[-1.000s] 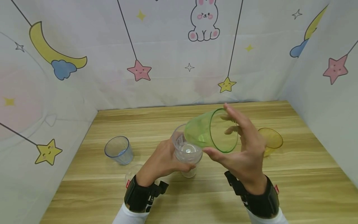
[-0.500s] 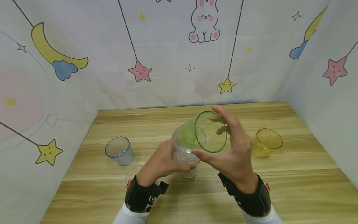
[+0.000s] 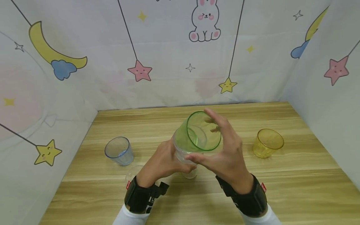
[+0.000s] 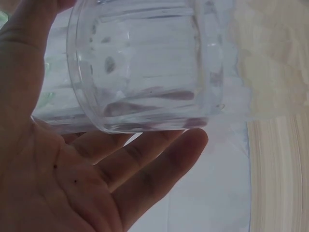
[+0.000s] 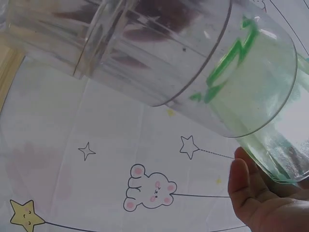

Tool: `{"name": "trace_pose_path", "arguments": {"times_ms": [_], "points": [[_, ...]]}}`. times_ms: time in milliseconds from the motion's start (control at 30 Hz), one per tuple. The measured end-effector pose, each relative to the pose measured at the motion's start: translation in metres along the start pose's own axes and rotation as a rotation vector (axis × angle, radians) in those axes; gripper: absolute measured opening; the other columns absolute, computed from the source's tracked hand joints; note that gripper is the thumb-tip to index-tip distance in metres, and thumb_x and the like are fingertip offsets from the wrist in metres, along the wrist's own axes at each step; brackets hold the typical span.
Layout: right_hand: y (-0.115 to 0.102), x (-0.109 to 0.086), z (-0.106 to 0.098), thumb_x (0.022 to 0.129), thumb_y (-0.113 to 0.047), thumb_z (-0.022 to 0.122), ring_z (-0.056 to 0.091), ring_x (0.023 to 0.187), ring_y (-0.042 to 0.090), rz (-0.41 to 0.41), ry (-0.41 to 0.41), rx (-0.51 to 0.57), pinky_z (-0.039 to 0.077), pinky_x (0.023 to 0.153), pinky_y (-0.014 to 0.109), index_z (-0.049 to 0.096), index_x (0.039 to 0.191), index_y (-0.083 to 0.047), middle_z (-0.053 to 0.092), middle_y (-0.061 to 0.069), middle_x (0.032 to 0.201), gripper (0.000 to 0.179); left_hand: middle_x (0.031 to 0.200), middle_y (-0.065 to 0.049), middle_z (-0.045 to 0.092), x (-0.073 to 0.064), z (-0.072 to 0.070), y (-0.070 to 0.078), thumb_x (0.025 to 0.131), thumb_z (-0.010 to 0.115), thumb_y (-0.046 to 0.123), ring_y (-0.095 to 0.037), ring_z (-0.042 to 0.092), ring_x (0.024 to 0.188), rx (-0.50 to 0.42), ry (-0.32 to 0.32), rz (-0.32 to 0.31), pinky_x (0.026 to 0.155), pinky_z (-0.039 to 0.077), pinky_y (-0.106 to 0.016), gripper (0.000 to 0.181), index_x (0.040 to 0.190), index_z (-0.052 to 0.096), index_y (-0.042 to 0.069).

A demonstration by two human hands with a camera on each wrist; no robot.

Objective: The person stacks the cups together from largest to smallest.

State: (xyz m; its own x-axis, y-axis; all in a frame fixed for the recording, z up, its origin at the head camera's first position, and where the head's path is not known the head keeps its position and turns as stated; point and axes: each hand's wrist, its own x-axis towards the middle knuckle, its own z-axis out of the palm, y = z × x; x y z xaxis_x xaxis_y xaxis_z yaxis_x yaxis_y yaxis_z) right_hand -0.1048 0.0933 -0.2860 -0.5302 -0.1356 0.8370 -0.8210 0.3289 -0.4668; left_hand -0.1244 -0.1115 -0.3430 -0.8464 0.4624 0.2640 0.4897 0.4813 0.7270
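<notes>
My left hand (image 3: 161, 161) grips a clear ribbed cup (image 3: 181, 156) above the table, with a narrower clear part below it (image 3: 189, 174). My right hand (image 3: 229, 153) holds a green see-through tumbler (image 3: 184, 136) near its rim, thumb at the front and fingers behind. The tumbler's lower end sits inside the mouth of the clear cup, tilted, its open rim facing me. In the right wrist view the green base (image 5: 231, 63) shows through the clear wall. The left wrist view shows the clear cup (image 4: 145, 63) lying across the palm and fingers (image 4: 164, 169).
A blue-tinted cup (image 3: 121, 153) stands at the left of the wooden table (image 3: 140, 125), and a yellow cup (image 3: 267, 145) at the right. A clear round object (image 3: 132, 173) is partly hidden behind my left wrist. White printed cloth walls (image 3: 168, 90) border the table.
My right hand has moved left with the green tumbler, which went from beside the clear cup's mouth to inside it. The left hand has stayed in place.
</notes>
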Motion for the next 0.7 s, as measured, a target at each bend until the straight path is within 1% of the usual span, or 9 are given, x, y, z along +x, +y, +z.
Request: {"name": "trace_pose_path", "arguments": {"times_ms": [33,67,100,167,267,367,467,600,700], "points": [[0.002,-0.001,0.001,0.079,-0.062,0.078,0.059,0.112,0.028,0.025,-0.033,0.002,0.048,0.09,0.035,0.046,0.148,-0.001,0.059,0.012,0.137,0.098,0.112,0.012,0.064,0.0,0.0,0.0,0.068,0.094,0.031,-0.006,0.064,0.094,-0.001,-0.001,0.003,0.078,0.055,-0.031,0.087,0.14,0.046,0.023],[0.004,-0.003,0.003,0.079,-0.058,0.08,0.058,0.114,0.027,0.047,-0.073,0.005,0.048,0.091,0.036,0.043,0.15,-0.003,0.058,0.01,0.139,0.097,0.113,0.013,0.064,0.0,0.0,0.0,0.068,0.093,0.031,-0.005,0.063,0.096,0.004,-0.004,0.005,0.079,0.055,-0.031,0.085,0.139,0.047,0.024],[0.006,-0.004,0.004,0.079,-0.053,0.082,0.058,0.117,0.026,0.069,-0.113,0.01,0.049,0.093,0.037,0.04,0.153,-0.005,0.056,0.01,0.141,0.098,0.114,0.013,0.064,0.0,0.0,0.0,0.069,0.093,0.031,-0.005,0.063,0.096,0.009,-0.005,0.01,0.08,0.055,-0.031,0.082,0.137,0.049,0.024],[0.01,-0.006,0.007,0.078,-0.042,0.088,0.056,0.121,0.023,0.101,-0.181,0.013,0.05,0.093,0.039,0.033,0.156,-0.009,0.055,0.008,0.142,0.101,0.116,0.014,0.064,0.001,0.0,0.0,0.07,0.092,0.03,-0.004,0.062,0.098,0.019,-0.008,0.017,0.082,0.054,-0.031,0.076,0.134,0.053,0.024],[0.012,-0.008,0.009,0.071,-0.023,0.093,0.056,0.121,0.022,0.112,-0.23,0.019,0.052,0.088,0.04,0.028,0.159,-0.01,0.055,0.009,0.141,0.11,0.118,0.015,0.064,0.001,0.001,0.0,0.07,0.091,0.029,-0.004,0.061,0.1,0.038,-0.004,0.018,0.084,0.053,-0.032,0.071,0.132,0.057,0.024],[0.013,-0.008,0.007,0.068,-0.021,0.095,0.057,0.121,0.021,0.113,-0.233,0.002,0.052,0.085,0.04,0.026,0.159,-0.01,0.057,0.008,0.139,0.115,0.117,0.015,0.065,0.001,0.0,-0.001,0.069,0.092,0.03,-0.004,0.061,0.1,0.045,0.002,0.011,0.083,0.053,-0.032,0.072,0.131,0.058,0.024],[0.014,-0.008,0.005,0.069,-0.024,0.095,0.056,0.123,0.019,0.129,-0.25,-0.002,0.053,0.085,0.039,0.025,0.16,-0.01,0.056,0.007,0.14,0.116,0.115,0.015,0.065,0.001,0.0,-0.001,0.067,0.094,0.032,-0.003,0.062,0.1,0.042,0.005,0.007,0.083,0.053,-0.032,0.073,0.131,0.058,0.025],[0.014,-0.009,0.003,0.069,-0.028,0.095,0.056,0.123,0.017,0.175,-0.273,0.012,0.054,0.086,0.038,0.027,0.16,-0.013,0.057,0.005,0.139,0.114,0.116,0.017,0.066,0.0,-0.001,-0.003,0.066,0.096,0.036,-0.003,0.062,0.102,0.028,0.0,0.004,0.084,0.053,-0.033,0.076,0.131,0.058,0.025],[0.014,-0.009,0.002,0.07,-0.029,0.094,0.057,0.12,0.017,0.218,-0.297,0.033,0.054,0.088,0.039,0.029,0.159,-0.018,0.058,0.003,0.135,0.11,0.117,0.017,0.066,0.0,-0.001,-0.003,0.067,0.095,0.038,-0.003,0.062,0.103,-0.003,-0.005,0.006,0.085,0.053,-0.033,0.077,0.133,0.057,0.026]]}}
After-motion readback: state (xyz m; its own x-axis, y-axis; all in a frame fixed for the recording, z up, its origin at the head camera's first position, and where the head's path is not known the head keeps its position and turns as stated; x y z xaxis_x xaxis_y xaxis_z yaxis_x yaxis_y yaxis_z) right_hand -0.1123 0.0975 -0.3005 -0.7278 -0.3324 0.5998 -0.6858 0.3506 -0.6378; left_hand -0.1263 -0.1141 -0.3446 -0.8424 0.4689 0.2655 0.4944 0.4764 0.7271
